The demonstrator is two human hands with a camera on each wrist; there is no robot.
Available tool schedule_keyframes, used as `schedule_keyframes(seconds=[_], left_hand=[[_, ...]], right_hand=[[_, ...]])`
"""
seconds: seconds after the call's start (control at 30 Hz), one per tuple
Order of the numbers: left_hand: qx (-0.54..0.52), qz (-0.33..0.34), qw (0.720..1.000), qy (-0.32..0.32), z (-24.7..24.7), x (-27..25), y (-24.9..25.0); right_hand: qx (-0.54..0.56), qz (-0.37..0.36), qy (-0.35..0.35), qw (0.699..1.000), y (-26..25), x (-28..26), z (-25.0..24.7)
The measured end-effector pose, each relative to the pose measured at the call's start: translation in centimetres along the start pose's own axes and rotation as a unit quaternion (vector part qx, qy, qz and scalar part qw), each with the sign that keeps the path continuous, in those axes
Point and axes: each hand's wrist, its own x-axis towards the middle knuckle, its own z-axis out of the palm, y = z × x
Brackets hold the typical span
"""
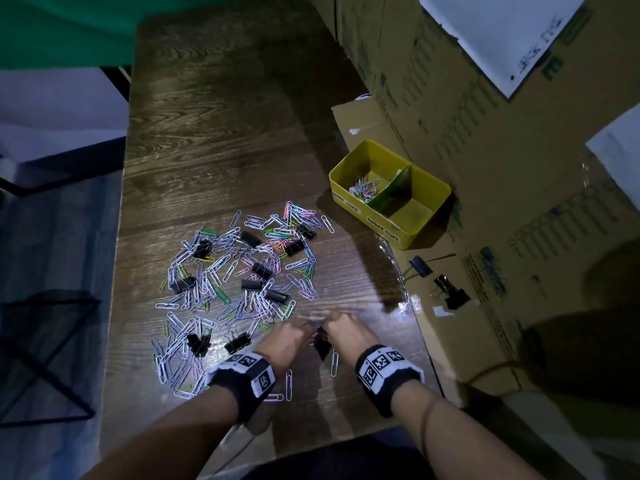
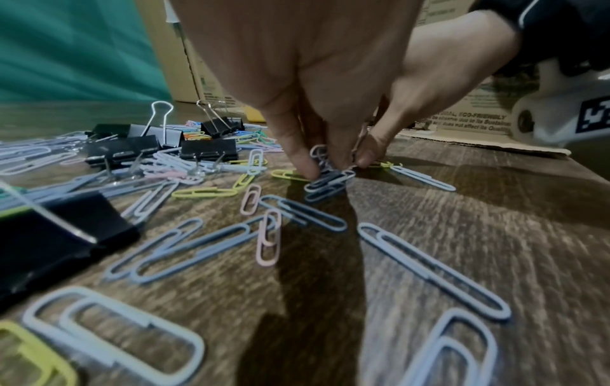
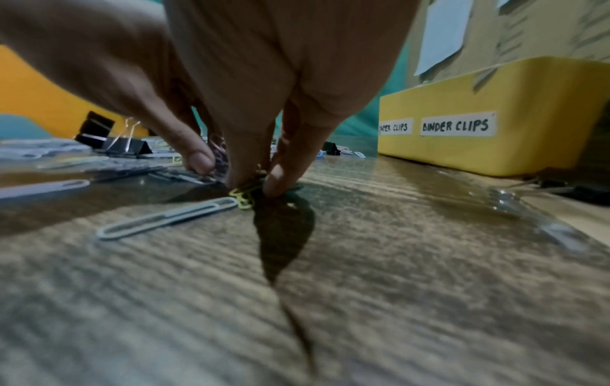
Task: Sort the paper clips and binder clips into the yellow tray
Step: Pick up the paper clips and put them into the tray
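My left hand (image 1: 290,336) and right hand (image 1: 347,332) are down together at the near edge of the tabletop (image 1: 214,140), fingertips almost touching each other. The left grip is closed: thumb and fingers pinch a small bunch of pale blue paper clips (image 2: 328,180) against the wood. The right grip is pinched too, its fingertips (image 3: 274,182) closed on a yellow paper clip (image 3: 242,197) that touches the tabletop. I see the main heap of paper clips (image 1: 239,282) spread over the middle and left of the tabletop, with black binder clips (image 1: 251,284) scattered through it. The yellow tray (image 1: 391,194) sits off the right edge on flattened cardboard (image 1: 485,306), split by a divider; some paper clips lie in its farther compartment, labelled for paper clips, and the binder-clip side looks bare. Three more binder clips (image 1: 446,289) lie on the cardboard near the tray
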Motion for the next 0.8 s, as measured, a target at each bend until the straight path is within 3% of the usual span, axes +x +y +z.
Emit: schedule_keyframes(seconds=[0.2,0.43,0.6,0.8], left_hand=[[-0.098,-0.081,0.992,0.016,-1.4,0.2,-0.3],[-0.207,-0.179,0.961,0.030,-2.4,0.1,-1.2],[-0.308,-0.250,0.917,0.027,-3.7,0.0,-1.9],[-0.443,-0.268,0.855,0.010,-7.1,1.3,-1.7]], right_hand=[[-0.030,-0.025,-0.001,0.999,0.7,0.5,0.6],[0.116,0.043,0.014,0.992,1.2,0.7,0.3],[0.223,0.045,0.011,0.974,2.4,0.9,-0.2],[0.341,0.087,0.041,0.935,3.6,0.8,-1.0]])
